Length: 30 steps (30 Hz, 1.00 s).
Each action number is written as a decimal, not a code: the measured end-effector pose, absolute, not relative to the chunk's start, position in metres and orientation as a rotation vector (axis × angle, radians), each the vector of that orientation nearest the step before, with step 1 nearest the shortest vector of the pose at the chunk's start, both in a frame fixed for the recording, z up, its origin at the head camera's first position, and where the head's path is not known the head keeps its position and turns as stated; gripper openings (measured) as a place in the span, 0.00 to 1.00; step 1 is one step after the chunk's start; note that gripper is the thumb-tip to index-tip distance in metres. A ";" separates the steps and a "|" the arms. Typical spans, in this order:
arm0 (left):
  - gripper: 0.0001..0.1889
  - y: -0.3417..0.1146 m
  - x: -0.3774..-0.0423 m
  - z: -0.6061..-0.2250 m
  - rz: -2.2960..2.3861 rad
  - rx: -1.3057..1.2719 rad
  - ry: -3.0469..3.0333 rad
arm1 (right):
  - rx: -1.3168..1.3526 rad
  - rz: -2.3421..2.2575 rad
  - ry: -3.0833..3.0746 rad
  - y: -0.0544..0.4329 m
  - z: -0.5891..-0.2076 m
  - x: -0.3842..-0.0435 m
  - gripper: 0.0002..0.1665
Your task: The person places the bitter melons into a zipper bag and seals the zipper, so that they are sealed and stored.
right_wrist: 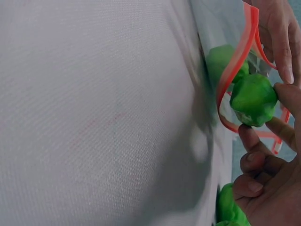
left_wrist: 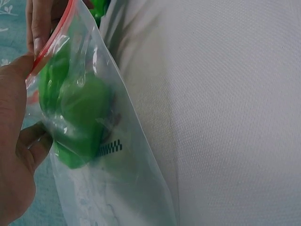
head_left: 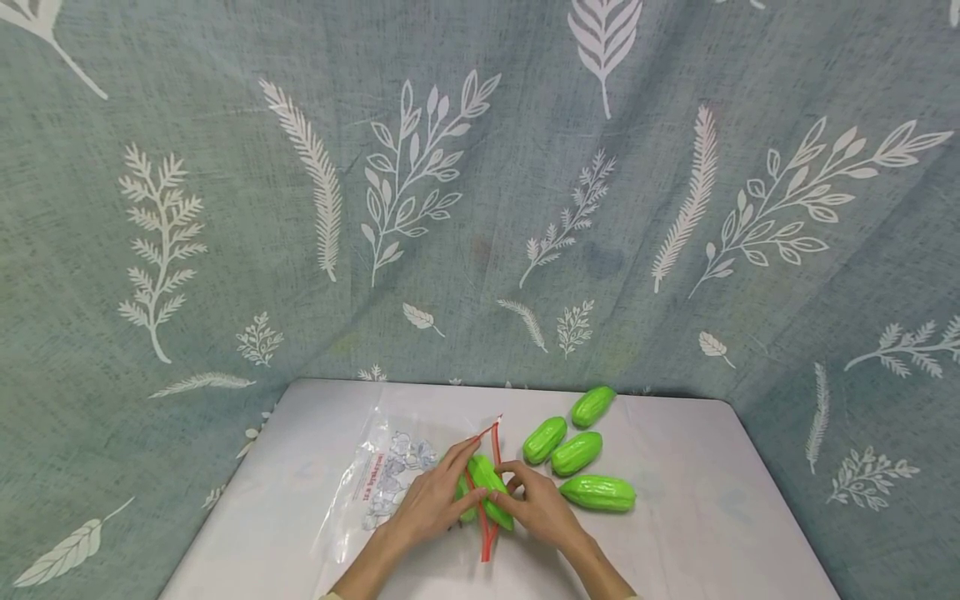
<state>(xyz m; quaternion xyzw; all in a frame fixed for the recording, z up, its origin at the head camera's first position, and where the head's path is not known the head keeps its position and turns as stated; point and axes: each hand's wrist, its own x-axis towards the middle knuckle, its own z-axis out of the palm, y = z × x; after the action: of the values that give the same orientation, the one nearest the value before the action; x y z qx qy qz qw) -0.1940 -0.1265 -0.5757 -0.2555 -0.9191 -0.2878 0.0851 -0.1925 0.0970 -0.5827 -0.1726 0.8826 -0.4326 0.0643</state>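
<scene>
A clear plastic zip bag (head_left: 358, 479) with a red zip edge (right_wrist: 238, 54) lies before me, its mouth spread apart toward the right. My left hand (head_left: 431, 502) holds the bag at its red edge; the left wrist view has the thumb on the zip and other fingers against the plastic. Between thumb and fingertips, my right hand (head_left: 542, 508) pinches a green ridged cucumber-like vegetable (right_wrist: 254, 100) at the bag's mouth. Another green vegetable (left_wrist: 84, 117) shows through the plastic, inside the bag. The left hand partly covers it in the head view.
Several matching green vegetables lie right of the bag: one long piece (head_left: 598, 493) beside the right hand, others (head_left: 576, 453) farther back. They rest on a white table (head_left: 690, 500). A leaf-patterned grey-green cloth (head_left: 480, 250) hangs behind and at both sides.
</scene>
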 end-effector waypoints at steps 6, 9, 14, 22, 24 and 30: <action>0.42 -0.127 -0.194 -0.577 -0.858 -0.768 -2.725 | -0.512 -1.296 2.658 0.096 -0.581 -0.190 0.32; 0.42 -0.128 -0.193 -0.576 -0.851 -0.763 -2.728 | -0.523 -1.290 2.663 0.095 -0.580 -0.189 0.31; 0.42 -0.128 -0.192 -0.575 -0.847 -0.753 -2.737 | -0.524 -1.270 2.675 0.095 -0.581 -0.189 0.31; 0.42 -0.128 -0.192 -0.575 -0.858 -0.751 -2.741 | -0.539 -1.269 2.673 0.095 -0.582 -0.189 0.31; 0.42 -0.128 -0.192 -0.575 -0.860 -0.754 -2.743 | -0.553 -1.272 2.673 0.095 -0.582 -0.189 0.30; 0.44 -0.128 -0.192 -0.574 -0.864 -0.759 -2.739 | -0.584 -1.283 2.662 0.095 -0.581 -0.189 0.28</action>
<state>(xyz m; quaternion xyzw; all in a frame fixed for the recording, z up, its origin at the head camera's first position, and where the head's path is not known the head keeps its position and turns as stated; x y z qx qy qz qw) -0.1917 -0.1282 -0.5740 -0.2547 -0.9186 -0.2898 0.0855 -0.1895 0.0946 -0.5809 -0.1936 0.8819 -0.4249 0.0645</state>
